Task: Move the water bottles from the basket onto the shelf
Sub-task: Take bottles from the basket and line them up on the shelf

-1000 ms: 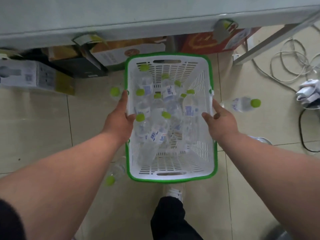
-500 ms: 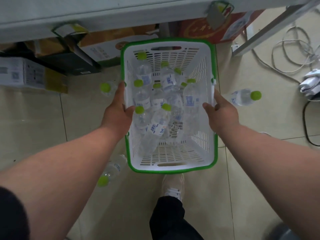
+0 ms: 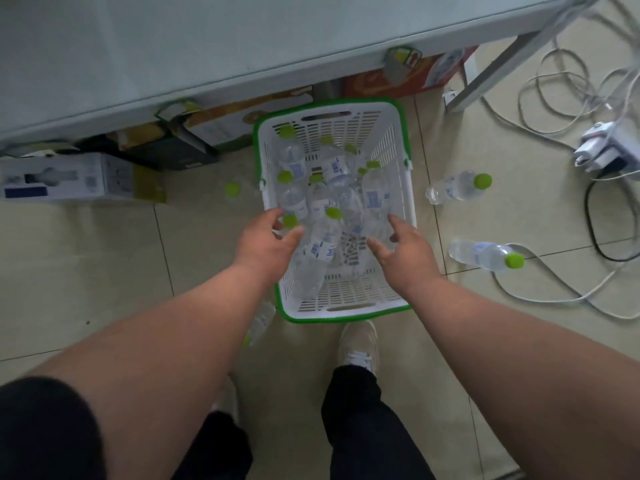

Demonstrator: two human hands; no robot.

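Observation:
A white basket with a green rim (image 3: 403, 140) stands on the tiled floor below the pale grey shelf (image 3: 242, 43). Several clear water bottles with green caps (image 3: 323, 237) lie jumbled inside it. My left hand (image 3: 268, 242) hovers over the basket's left side with its fingers spread and holds nothing. Over the right side, my right hand (image 3: 403, 249) is spread the same way, also empty. Both hands hang just above the bottles.
Loose bottles lie on the floor: two to the right (image 3: 457, 187) (image 3: 485, 256), one at the left (image 3: 235, 188), one under my left forearm (image 3: 259, 323). Cardboard boxes (image 3: 221, 126) sit under the shelf. White cables and a power strip (image 3: 606, 147) sprawl at the right. My shoes (image 3: 358, 344) stand behind the basket.
Both hands have let go of the basket's side rims and moved inward over the bottles, fingers spread. The basket now rests lower, on the floor.

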